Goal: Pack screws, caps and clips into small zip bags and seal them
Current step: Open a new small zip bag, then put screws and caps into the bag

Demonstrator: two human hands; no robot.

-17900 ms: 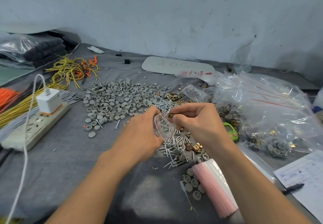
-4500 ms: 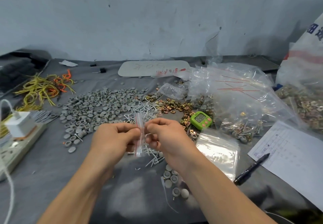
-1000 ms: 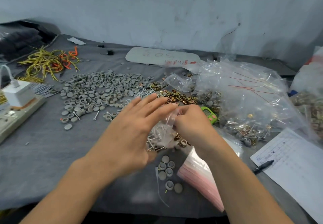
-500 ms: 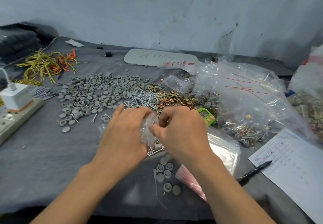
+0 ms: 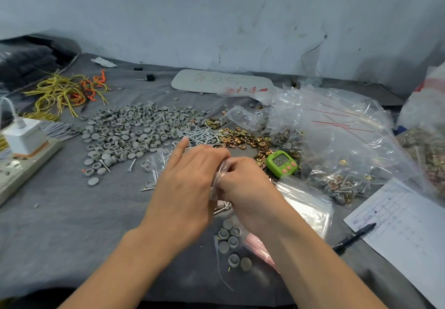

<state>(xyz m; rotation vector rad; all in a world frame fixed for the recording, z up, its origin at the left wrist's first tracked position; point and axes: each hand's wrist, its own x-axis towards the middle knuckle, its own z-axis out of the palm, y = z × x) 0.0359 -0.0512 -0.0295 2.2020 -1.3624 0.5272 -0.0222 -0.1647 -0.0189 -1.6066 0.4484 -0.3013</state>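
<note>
The left hand [image 5: 185, 183] and right hand [image 5: 245, 188] pinched 1 small zip bag [image 5: 220, 173] between them above the bench [image 5: 72, 224]. Its mouth probably needed spreading fully before loading.

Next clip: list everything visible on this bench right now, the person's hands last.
grey caps: many, grey, spread left of centre, a few near the front.
screws: a pile, silver, beyond the hands.
clips: a pile, brass-coloured, right of the screws.
small zip bag: one, clear, between both hands.
empty zip bags: a stack, clear, right of the right wrist.
timer: one, green, beyond the right hand.
large bags: several, clear, right side.
paper sheet: one, white, front right.
pen: one, black, beside the sheet.
power strip: one, white, left edge.
wires: a bundle, yellow and orange, back left.
board: one, white, back centre.
left hand: holds the bag.
right hand: grips the bag.
</note>
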